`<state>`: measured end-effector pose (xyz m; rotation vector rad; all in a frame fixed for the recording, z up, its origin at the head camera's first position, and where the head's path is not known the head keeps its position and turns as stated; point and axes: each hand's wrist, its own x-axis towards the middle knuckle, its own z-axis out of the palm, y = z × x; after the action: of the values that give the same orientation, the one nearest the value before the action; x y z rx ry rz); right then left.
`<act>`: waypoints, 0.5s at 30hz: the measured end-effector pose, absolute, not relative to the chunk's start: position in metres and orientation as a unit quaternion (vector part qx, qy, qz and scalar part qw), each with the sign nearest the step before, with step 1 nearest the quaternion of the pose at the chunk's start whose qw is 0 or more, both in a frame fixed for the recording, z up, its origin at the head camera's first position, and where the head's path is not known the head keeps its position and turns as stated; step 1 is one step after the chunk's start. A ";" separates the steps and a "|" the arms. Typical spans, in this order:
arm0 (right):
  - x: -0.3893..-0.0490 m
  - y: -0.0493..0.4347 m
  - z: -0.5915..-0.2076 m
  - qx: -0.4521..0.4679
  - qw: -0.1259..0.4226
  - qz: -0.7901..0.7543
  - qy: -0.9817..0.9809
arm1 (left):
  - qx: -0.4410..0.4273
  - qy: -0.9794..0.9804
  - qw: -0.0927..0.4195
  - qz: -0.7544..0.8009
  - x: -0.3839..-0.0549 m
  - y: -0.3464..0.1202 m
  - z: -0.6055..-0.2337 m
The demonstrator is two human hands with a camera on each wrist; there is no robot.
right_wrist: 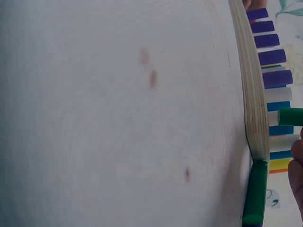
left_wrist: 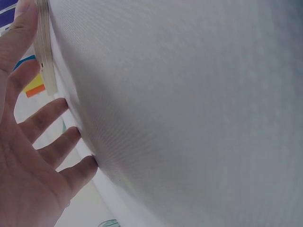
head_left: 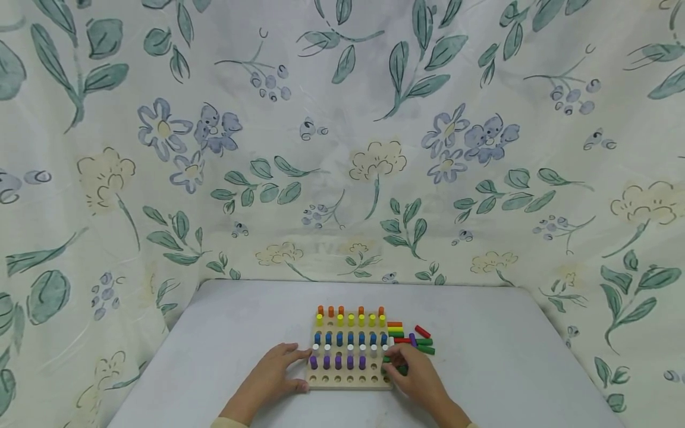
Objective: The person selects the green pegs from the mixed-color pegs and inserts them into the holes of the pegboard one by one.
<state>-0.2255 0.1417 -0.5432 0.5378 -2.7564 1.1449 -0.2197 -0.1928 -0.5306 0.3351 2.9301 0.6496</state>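
A wooden peg board (head_left: 350, 386) carries rows of orange, yellow, blue, white and purple pegs. My right hand (head_left: 420, 373) is over the board's right side and pinches a green peg (right_wrist: 290, 117), which stands out from the fingertips (right_wrist: 297, 177). Along the left side, my left hand (head_left: 272, 375) touches the board with its fingers spread and thumb near the front corner. In the left wrist view the thumb (left_wrist: 21, 28) lies against the board's edge. The purple pegs (head_left: 338, 362) form the row nearest the front holes.
Loose pegs lie right of the board: a red peg (head_left: 422, 331), a purple peg (head_left: 412, 340), green pegs (head_left: 426, 351) and several more. Another green peg (right_wrist: 255, 194) lies by the board's corner. The white table (head_left: 225, 315) ends at a floral curtain (head_left: 342, 178).
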 end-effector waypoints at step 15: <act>-0.223 0.127 -0.543 0.210 0.046 0.395 -0.893 | 0.103 0.968 0.076 0.215 -0.220 -0.191 -0.529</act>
<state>-0.2227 0.1272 -0.5426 0.6403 -2.7266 1.2045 -0.2199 -0.1913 -0.5285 0.3076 2.9028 0.6451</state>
